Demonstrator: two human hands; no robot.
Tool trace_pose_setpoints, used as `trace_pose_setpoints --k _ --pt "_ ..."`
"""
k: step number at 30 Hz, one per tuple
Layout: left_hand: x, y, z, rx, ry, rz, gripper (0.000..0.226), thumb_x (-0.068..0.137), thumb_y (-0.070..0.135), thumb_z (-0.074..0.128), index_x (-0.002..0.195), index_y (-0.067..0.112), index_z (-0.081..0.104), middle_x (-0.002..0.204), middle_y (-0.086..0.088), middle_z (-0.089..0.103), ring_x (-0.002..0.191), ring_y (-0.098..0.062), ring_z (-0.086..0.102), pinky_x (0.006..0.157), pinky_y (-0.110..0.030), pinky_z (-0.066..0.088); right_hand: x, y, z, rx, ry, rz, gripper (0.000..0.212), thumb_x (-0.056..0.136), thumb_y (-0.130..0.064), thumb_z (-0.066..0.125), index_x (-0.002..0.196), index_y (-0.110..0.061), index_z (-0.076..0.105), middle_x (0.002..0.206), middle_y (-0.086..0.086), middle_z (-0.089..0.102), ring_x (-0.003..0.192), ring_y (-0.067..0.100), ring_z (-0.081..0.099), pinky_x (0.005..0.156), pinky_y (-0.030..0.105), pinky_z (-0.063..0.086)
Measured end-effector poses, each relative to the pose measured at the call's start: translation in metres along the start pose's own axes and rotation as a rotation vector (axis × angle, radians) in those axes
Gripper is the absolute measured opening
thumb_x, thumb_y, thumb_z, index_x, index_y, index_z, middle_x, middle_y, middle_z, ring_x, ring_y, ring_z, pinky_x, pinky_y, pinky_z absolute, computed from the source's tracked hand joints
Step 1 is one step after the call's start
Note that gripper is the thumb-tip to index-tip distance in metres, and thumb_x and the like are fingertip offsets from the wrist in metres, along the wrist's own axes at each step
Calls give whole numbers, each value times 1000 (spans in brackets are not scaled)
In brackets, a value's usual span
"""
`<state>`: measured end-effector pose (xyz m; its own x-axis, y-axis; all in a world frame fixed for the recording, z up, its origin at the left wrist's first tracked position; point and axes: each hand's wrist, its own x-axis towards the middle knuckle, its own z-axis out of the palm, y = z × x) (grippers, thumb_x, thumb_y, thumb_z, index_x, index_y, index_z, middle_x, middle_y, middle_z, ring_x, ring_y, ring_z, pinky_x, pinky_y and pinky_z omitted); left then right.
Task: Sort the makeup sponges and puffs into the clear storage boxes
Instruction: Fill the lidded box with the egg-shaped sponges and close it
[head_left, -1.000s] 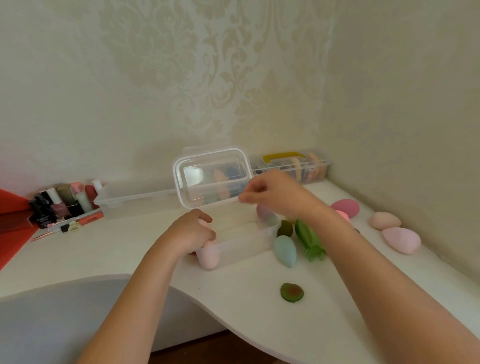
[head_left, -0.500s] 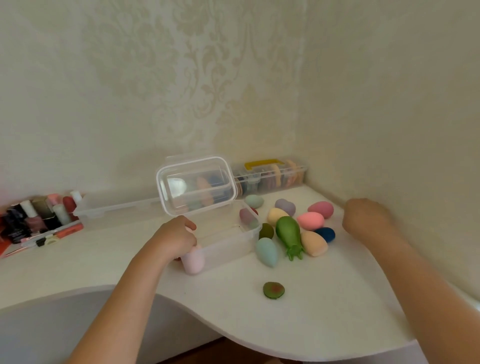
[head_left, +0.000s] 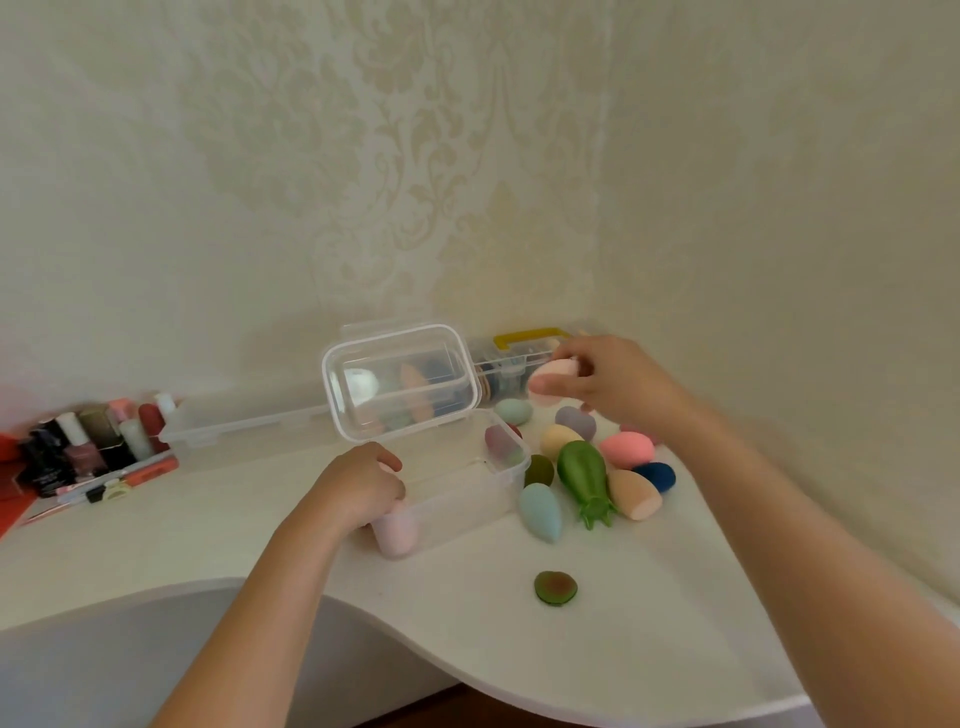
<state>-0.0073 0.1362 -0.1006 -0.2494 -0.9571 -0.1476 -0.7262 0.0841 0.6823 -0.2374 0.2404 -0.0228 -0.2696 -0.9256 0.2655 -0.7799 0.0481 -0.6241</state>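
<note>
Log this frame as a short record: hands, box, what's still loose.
right hand: holds a pale pink egg-shaped foam sponge above the loose pile
left hand: curled at the near-left corner of the open clear plastic box, over another pale pink sponge; grip on sponge or rim unclear
box lid: upright
loose on white table: several coloured sponges, among them a green aubergine-shaped sponge and a flat avocado-shaped puff

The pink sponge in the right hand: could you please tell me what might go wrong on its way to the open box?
The right hand holds the pink sponge by thumb and fingertips, so it could drop among the loose sponges below. The upright lid stands beside its path to the box and might get knocked shut.
</note>
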Motion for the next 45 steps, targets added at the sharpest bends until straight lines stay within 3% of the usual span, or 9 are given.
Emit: trace_pose_setpoints --k 7,12,17,19,24,29,35,40,45 --pt "0 0 0 46 27 14 30 81 7 57 108 21 58 99 -4 56 87 -22 55 57 -25 39 11 -53 76 -118 -241 -113 35 74 -21 76 103 -6 63 91 3 61 81 17 56 58 23 39" --pt "0 -2 0 59 15 35 29 82 8 53 109 19 57 102 -6 63 91 -24 61 66 -28 45 22 -63 119 -302 -322 -141 27 75 -10 73 101 -7 70 98 8 70 90 23 65 73 27 48" --pt "0 -5 1 16 15 85 35 82 7 50 114 20 56 104 -9 66 88 -24 63 70 -33 49 28 -67 133 -423 -316 -140 3 74 1 62 75 -1 63 63 7 55 64 23 53 51 21 39" --pt "1 -6 2 -34 22 85 33 79 7 53 108 23 54 99 -9 68 86 -26 65 75 -38 52 26 -71 134 -415 -310 -132 19 74 3 58 60 -5 49 55 5 41 54 20 43 44 20 29" --pt "2 -9 6 -61 69 115 21 78 11 51 76 32 51 97 -14 65 82 -25 64 66 -33 49 26 -62 135 -290 -244 -171 23 84 -2 59 106 1 56 99 15 64 83 24 54 67 28 39" --pt "5 -9 5 0 64 107 35 83 4 47 70 34 60 103 -7 64 86 -20 60 57 -23 38 26 -61 128 -204 -299 -151 21 84 -1 58 99 -1 72 104 15 70 98 27 64 82 30 49" --pt "5 -12 4 -18 47 128 37 85 4 48 73 34 65 109 -7 61 80 -19 58 57 -21 38 21 -55 86 -135 -234 -152 27 88 -6 52 102 -15 73 107 1 70 99 16 62 78 18 42" --pt "7 -14 5 -12 43 131 34 84 6 51 74 36 64 112 -9 58 91 -25 59 62 -24 39 23 -14 24 -376 59 -4 25 83 -5 48 95 -8 70 99 9 69 94 27 63 81 34 52" --pt "10 -14 5 -18 37 116 34 83 8 51 75 37 64 114 -10 55 93 -27 59 67 -26 40 -6 34 -28 -744 -81 404 27 86 -21 62 111 -11 59 106 7 61 98 26 59 73 28 42"
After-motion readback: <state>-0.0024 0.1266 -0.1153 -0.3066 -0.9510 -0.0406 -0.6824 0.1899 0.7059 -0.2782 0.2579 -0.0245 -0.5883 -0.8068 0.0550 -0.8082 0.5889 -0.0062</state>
